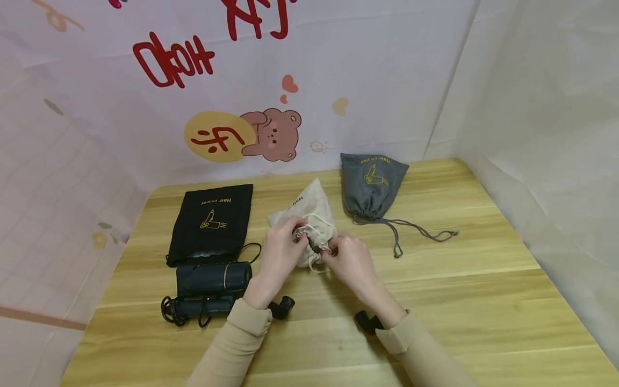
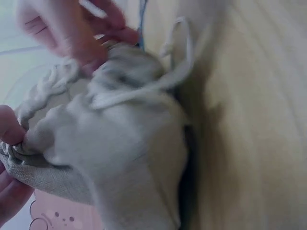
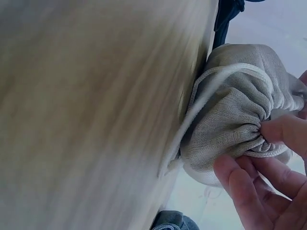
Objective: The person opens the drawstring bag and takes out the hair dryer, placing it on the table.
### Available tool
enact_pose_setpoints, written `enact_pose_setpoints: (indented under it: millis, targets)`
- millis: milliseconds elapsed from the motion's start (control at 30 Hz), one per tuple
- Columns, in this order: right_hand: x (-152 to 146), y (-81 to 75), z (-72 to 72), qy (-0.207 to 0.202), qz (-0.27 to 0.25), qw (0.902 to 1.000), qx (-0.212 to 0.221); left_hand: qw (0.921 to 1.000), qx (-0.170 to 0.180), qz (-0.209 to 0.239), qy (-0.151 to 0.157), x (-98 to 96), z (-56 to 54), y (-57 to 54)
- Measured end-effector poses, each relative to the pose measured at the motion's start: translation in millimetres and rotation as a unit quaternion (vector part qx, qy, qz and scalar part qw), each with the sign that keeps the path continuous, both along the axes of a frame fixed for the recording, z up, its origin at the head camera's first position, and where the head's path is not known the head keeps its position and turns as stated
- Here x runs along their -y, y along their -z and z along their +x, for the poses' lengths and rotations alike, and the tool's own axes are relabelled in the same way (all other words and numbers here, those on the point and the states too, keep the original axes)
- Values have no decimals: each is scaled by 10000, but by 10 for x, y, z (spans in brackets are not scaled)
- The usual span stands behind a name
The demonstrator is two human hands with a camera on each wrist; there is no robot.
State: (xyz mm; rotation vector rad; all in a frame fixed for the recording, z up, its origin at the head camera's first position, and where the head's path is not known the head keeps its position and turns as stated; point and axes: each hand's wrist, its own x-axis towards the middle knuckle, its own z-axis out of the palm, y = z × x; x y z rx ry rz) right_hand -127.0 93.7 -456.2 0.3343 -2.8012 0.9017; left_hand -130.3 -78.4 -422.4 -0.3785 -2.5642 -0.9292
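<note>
A beige cloth drawstring bag (image 1: 316, 201) lies in the middle of the wooden table, its gathered mouth towards me. My left hand (image 1: 281, 248) pinches the left side of the mouth. On the opposite side, my right hand (image 1: 352, 262) grips the gathered rim between thumb and fingers. The mouth is partly spread, with a dark gap between the hands. White cord (image 2: 144, 93) loops out of the ruffled hem in the left wrist view. The right wrist view shows the bunched fabric (image 3: 225, 112) bulging roundly; what fills it is hidden.
At left lies a black drawstring bag (image 1: 217, 215) printed with a hair dryer. In front of it is a dark folded hair dryer (image 1: 213, 279) with its cord wound round the handle. A grey drawstring bag (image 1: 369, 185) with long cords lies at the back right.
</note>
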Motion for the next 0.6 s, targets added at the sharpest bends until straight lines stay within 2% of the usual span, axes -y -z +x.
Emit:
enact_pose_setpoints:
  millis: [133, 267, 600]
  targets:
    - [-18, 22, 9, -6, 34, 10000, 92, 9999, -115, 87, -29, 15, 2, 2]
    - [-37, 39, 20, -38, 125, 9999, 93, 9999, -85, 132, -28, 17, 4, 21]
    - [-53, -33, 15, -54, 273, 9995, 123, 9995, -180, 232, -151, 66, -12, -10]
